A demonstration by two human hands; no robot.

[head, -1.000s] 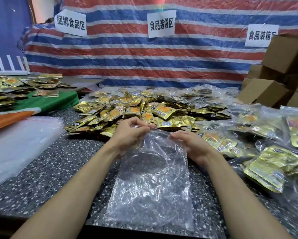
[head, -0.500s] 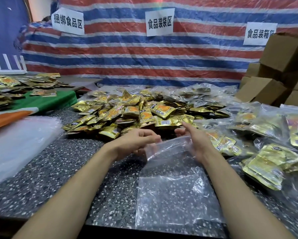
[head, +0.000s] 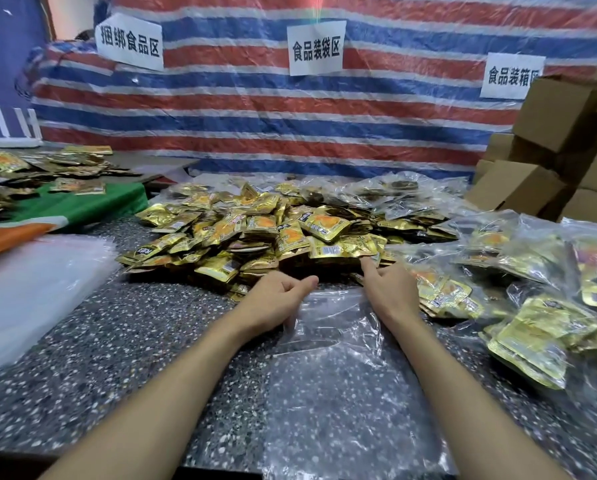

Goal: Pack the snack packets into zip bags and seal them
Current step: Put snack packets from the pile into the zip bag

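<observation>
- An empty zip bag lies flat between the forearms.
- The left hand is curled at its mouth; whether it grips, I cannot tell.
- The right hand touches with a straight forefinger the packet pile just beyond.
- Filled bags lie right of it.

The light is even and fairly bright, seemingly from overhead, leaving only soft, faint shadows on the speckled table. Glare streaks the clear zip bag and glints off the gold snack packets. A faint rainbow flare falls at top centre over the striped tarp. Wide-angle distortion bows the cardboard boxes at the right edge. The near corners look soft, perhaps motion-blurred.
</observation>
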